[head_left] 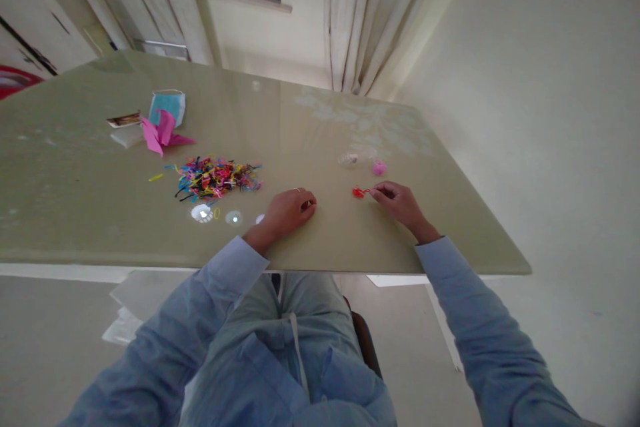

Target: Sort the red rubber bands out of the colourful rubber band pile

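Red strands (358, 193), thin and tangled into a small cluster, lie on a glossy olive-green tabletop (300, 133) as the right hand (403, 205) pinches one trailing end between thumb and fingertips — a light hold, seemingly chosen because so fine a thing offers little to grasp. The left hand (287, 212) rests on the surface across from it, fingers loosely curled; from where I stand, I cannot tell whether anything is tucked inside them.

To the left of that hand spreads a loose heap of short multicoloured strands (215, 178), well apart from the red strands, perhaps so that the one colour stays distinct. A short yellow strip (156, 177) lies just beside the heap, and a thin yellow loop (217, 213) sits on its near side. Just beyond the right fingertips are a small pink lump (379, 167) and a crumpled bit of clear plastic (350, 159), both within easy reach.

Farther back on the left, a bright-pink folded-paper bird (164, 133) stands against or just before a pale-blue face mask (170, 105) — likely placed there to be out of the hands' way.
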Tool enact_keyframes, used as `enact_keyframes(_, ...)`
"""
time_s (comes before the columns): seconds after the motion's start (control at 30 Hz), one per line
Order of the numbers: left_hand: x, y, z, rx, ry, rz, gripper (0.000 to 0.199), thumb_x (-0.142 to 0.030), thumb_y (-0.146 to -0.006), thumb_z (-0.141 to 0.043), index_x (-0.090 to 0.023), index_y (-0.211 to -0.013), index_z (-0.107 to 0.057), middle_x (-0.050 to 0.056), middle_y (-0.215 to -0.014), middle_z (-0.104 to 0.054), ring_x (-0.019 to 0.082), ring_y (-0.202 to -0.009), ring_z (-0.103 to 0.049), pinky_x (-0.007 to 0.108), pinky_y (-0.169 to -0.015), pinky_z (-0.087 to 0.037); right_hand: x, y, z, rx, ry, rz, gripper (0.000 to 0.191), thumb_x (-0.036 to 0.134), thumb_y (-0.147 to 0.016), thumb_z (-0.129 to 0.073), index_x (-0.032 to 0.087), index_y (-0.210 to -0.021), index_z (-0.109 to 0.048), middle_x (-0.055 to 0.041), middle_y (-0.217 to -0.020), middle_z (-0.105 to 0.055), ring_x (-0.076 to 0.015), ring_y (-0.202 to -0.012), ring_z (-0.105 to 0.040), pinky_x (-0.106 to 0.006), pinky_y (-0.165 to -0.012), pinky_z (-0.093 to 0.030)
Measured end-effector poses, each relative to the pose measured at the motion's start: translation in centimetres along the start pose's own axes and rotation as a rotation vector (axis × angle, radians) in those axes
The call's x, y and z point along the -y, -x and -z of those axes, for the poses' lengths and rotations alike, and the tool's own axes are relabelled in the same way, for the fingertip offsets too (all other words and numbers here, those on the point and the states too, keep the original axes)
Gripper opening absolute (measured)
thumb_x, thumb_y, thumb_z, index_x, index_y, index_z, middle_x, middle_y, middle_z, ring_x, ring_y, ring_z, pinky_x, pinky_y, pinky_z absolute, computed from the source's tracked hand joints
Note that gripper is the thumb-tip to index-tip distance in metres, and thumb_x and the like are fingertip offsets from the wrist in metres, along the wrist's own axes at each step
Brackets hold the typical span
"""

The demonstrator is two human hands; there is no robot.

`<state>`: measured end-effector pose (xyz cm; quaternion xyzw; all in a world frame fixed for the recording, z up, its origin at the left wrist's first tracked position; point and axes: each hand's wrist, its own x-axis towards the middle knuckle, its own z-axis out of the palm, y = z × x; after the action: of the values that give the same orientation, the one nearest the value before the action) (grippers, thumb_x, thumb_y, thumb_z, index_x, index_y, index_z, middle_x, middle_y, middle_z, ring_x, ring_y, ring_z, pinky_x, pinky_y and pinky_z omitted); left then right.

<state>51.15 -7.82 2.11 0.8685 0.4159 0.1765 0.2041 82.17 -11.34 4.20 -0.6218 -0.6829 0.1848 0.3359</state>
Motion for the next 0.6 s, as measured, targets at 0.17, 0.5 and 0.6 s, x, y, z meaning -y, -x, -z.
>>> enact_keyframes(0.17, 0.1, -0.1, 0.1, 0.0, 0.024, 0.014, 0.026, -0.03, -0.092, -0.051, -0.017, -0.099, -0.072, 0.007, -0.094, -0.07, 0.021, -0.084, -0.061, 0.033, -0.076, -0.043, -0.5, -0.6, -1.4, 0.015, 0.103, 0.058, 0.028, 0.042, -0.084, -0.062, 0.017, -0.085, -0.074, -0.0054, -0.075, -0.071, -0.0144, -0.064, -0.057, -0.027, -0.062, -0.041)
enact_keyframes(0.5, 0.3, -0.1, -0.2, -0.022, 0.018, -0.001, 0.024, -0.029, -0.092, -0.051, -0.017, -0.096, -0.071, 0.007, -0.091, -0.069, 0.02, -0.082, -0.061, 0.032, -0.076, -0.044, -1.6, -0.3, -1.7, -0.016, 0.022, 0.066, 0.031, 0.044, -0.086, -0.061, 0.017, -0.091, -0.075, -0.0074, -0.083, -0.074, -0.0175, -0.07, -0.063, -0.029, -0.066, -0.048)
enact_keyframes(0.6, 0.2, -0.1, -0.3, -0.023, 0.015, -0.002, 0.023, -0.027, -0.092, -0.051, -0.017, -0.097, -0.071, 0.007, -0.094, -0.07, 0.021, -0.086, -0.062, 0.032, -0.078, -0.045, -1.7, -0.3, -1.6, -0.032, 0.02, 0.054, 0.032, 0.046, -0.085, -0.061, 0.017, -0.088, -0.075, -0.0069, -0.079, -0.073, -0.0181, -0.067, -0.063, -0.03, -0.065, -0.047)
